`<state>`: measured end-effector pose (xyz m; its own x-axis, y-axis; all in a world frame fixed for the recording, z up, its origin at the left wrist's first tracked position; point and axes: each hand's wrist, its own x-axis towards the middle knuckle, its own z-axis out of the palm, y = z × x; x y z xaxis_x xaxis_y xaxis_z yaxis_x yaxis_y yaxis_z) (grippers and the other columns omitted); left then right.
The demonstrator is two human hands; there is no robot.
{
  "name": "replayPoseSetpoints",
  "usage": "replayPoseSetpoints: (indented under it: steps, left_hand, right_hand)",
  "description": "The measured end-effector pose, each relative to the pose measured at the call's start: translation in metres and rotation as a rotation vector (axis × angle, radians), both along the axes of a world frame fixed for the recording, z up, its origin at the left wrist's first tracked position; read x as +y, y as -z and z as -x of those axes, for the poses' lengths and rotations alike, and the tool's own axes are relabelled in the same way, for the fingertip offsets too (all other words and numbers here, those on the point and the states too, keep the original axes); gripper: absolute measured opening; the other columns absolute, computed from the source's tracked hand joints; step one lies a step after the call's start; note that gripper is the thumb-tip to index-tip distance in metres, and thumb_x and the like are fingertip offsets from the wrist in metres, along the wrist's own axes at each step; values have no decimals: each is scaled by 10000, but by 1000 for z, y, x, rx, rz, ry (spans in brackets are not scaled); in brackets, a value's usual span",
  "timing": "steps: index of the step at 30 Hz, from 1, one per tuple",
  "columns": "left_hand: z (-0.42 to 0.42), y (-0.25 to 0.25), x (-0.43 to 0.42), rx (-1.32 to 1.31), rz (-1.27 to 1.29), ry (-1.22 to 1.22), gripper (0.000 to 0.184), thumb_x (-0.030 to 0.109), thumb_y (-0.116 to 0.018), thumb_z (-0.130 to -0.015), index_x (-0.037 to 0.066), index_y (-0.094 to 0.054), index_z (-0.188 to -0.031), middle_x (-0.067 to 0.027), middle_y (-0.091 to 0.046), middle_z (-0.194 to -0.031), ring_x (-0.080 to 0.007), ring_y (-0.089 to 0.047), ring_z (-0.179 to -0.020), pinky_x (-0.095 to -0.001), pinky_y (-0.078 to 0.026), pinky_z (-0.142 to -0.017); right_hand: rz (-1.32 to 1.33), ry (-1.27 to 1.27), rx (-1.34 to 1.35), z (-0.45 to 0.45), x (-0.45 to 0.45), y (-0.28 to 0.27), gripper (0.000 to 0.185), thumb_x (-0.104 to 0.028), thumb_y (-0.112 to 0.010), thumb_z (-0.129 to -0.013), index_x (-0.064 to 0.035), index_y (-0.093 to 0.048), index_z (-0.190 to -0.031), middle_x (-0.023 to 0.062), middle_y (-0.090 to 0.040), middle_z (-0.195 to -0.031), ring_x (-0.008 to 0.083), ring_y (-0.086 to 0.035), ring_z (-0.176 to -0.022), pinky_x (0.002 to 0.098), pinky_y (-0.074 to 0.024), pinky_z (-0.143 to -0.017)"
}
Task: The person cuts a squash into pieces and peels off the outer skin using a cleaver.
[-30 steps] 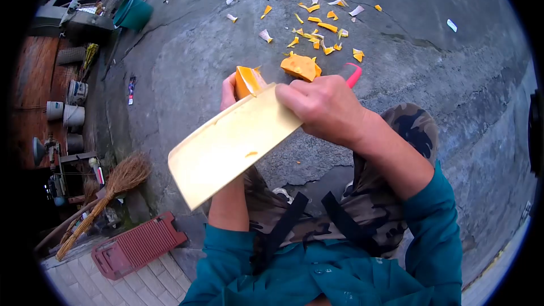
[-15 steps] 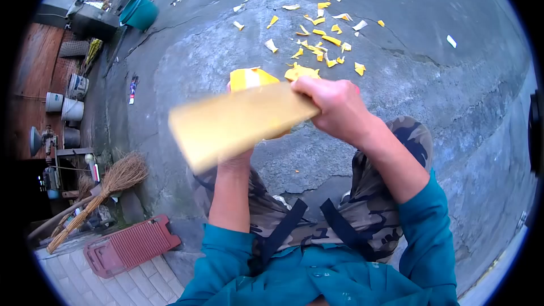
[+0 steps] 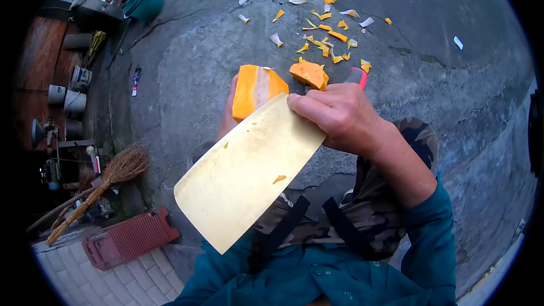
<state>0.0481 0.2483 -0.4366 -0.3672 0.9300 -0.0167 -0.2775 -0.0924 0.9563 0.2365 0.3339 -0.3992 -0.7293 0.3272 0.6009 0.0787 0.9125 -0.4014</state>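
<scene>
My right hand [image 3: 345,116] is closed on the handle end of a broad cleaver [image 3: 249,173], whose pale blade slants down to the left with small orange bits on it. Behind the blade, my left hand [image 3: 228,110] is wrapped round the left side of an orange pumpkin block [image 3: 258,90] with a pale stripe; most of this hand is hidden. The cleaver's upper edge lies near the block's lower side. Beyond my right hand sits another orange chunk [image 3: 309,73], with a red curved piece [image 3: 357,76] beside it.
Orange and whitish peelings [image 3: 337,35] lie scattered on the concrete ground ahead. At the left are a green bucket [image 3: 144,4], white pails [image 3: 75,102], a straw broom [image 3: 122,170] and a dark red ridged plastic piece [image 3: 133,238].
The cleaver has swung so its blade points further down and shows its flat face. More of the orange block's cut face is exposed above it.
</scene>
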Motion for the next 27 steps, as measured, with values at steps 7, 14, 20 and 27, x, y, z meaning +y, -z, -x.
replayPoseSetpoints:
  steps: [7, 14, 20, 27]
  left_hand:
    - [7, 4, 4, -11, -13, -8, 846, -43, -773, -482, 71, -491, -1272, -34, -579, -1119, -218, -550, -1109, -392, -487, -950]
    - [6, 11, -11, -47, 52, -46, 869, -74, -748, -458, 68, -502, -1279, -33, -585, -1118, -238, -554, -1116, -411, -490, -955]
    - [28, 25, -10, -202, 124, 105, 799, 4, -695, -561, 9, -442, -1318, -121, -582, -1172, -294, -573, -1093, -426, -490, -952]
    - [25, 16, -12, -407, 0, 339, 768, 205, -724, -638, 10, -432, -1321, -151, -562, -1223, -321, -571, -1101, -458, -476, -953]
  right_hand:
    - [59, 104, 13, 3, 9, 27, 201, -49, -641, -706, -86, -505, -849, 62, -585, -690, 262, -632, -610, 359, -482, -502]
    - [133, 291, -35, 9, 23, 59, 172, -59, -623, -748, -81, -534, -893, 111, -621, -731, 300, -651, -665, 396, -506, -537]
    - [181, 404, -127, 33, 33, 95, 104, -65, -576, -728, -62, -556, -830, 122, -625, -735, 345, -639, -736, 444, -507, -650]
    - [669, 548, -55, 24, 41, 82, 86, -125, -591, -826, -50, -559, -854, 197, -647, -772, 412, -635, -759, 497, -491, -655]
